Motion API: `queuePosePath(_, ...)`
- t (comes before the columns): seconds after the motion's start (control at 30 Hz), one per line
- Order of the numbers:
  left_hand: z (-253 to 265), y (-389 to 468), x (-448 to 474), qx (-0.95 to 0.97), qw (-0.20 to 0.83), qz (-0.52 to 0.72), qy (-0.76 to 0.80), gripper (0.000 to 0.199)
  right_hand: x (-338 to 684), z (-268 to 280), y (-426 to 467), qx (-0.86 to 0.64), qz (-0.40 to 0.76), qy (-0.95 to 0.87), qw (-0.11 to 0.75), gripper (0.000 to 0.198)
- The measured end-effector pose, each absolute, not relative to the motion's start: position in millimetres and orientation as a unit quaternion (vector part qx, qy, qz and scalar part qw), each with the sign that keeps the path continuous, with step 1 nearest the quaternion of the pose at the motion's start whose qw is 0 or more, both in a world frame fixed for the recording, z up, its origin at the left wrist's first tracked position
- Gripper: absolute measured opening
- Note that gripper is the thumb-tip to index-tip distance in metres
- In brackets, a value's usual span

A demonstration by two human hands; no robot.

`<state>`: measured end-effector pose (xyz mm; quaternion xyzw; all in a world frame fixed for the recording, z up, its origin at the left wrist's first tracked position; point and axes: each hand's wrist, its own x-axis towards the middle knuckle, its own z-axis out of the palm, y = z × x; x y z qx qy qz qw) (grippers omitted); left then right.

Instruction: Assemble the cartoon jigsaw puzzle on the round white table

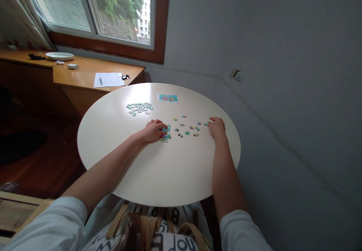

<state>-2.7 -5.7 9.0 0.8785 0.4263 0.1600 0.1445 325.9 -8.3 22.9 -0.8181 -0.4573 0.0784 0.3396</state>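
Observation:
My left hand (153,130) lies over the left edge of a small joined patch of jigsaw puzzle (166,135), its fingers curled onto it and covering part of it. My right hand (217,127) is at the right side of the table, fingers bent, with a green-blue puzzle piece (206,124) at its fingertips. Between the hands, several loose puzzle pieces (187,133) lie scattered. Farther back on the left is a spread of many pale-blue puzzle pieces (139,107). A blue picture card (167,98) with cartoon figures rests near the far edge.
The round white table (158,172) stands close to a grey wall with a socket (236,74). Behind it on the left, a wooden desk (85,65) holds a sheet of paper (109,80), keys (125,77) and a white plate (59,56) below the window.

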Motion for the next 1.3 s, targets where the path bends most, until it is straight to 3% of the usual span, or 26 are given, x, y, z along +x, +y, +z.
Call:
queuePosePath(0.1,10,-6,-3,0.88,0.146,0.155,0.424,0.036,328,20,-11,-0.848,0.082,-0.455,0.259,0.036)
queuePosePath(0.2,12,-7,-2,0.878,0.149,0.152,0.428,0.036,332,16,-9,-0.853,0.079,-0.457,0.239,0.032)
queuePosePath(0.53,12,-6,-2,0.877,0.151,0.151,0.43,0.036,341,-4,1,-0.835,0.057,-0.458,0.299,0.018)
queuePosePath(1.13,17,-11,-1,0.875,0.162,0.15,0.43,0.036,334,2,-3,-0.848,0.066,-0.455,0.262,0.019)
queuePosePath(1.3,15,-8,-1,0.876,0.16,0.15,0.43,0.035,339,-4,1,-0.843,0.057,-0.451,0.288,0.013)
